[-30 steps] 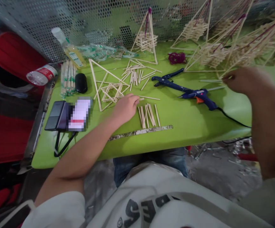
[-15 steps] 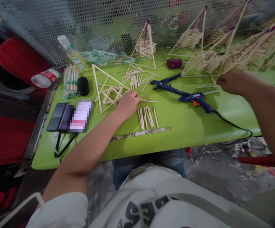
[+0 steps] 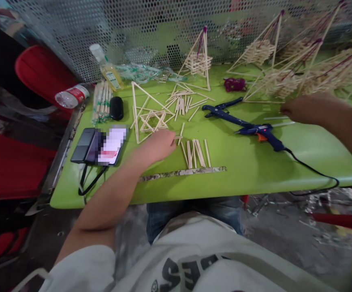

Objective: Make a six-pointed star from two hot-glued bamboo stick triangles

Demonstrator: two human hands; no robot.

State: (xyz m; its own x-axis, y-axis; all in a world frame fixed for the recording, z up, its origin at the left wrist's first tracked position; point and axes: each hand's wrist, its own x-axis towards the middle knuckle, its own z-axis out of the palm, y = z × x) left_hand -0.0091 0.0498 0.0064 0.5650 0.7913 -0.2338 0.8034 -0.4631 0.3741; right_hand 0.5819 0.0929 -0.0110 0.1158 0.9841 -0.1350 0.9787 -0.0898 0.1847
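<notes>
My left hand (image 3: 163,144) is closed over the table, its fingertips pinching a short wooden stick (image 3: 178,137). Just behind it lies a triangular stick frame (image 3: 135,117) with a star-shaped lattice of sticks (image 3: 156,121). A row of short sticks (image 3: 195,154) stands in front of the fingers, above a flat metal strip (image 3: 182,172). At the right, my right hand (image 3: 305,108) has its fingers curled beside two translucent glue sticks (image 3: 275,118); whatever they may hold is hidden. A blue glue gun (image 3: 262,132) with a lit red light lies left of it, touching blue cutting pliers (image 3: 226,114).
Finished stick pyramids (image 3: 198,63) with purple tops line the back and right. Purple string (image 3: 235,84), loose sticks (image 3: 183,103), a bottle of yellow liquid (image 3: 110,73), a black case (image 3: 116,108) and a phone (image 3: 113,144) lie about. The gun's cord (image 3: 312,170) trails right.
My left hand has drawn slightly nearer the table's front, and its stick has turned from pointing right. My right hand stays by the glue sticks. The whole view has shifted a little.
</notes>
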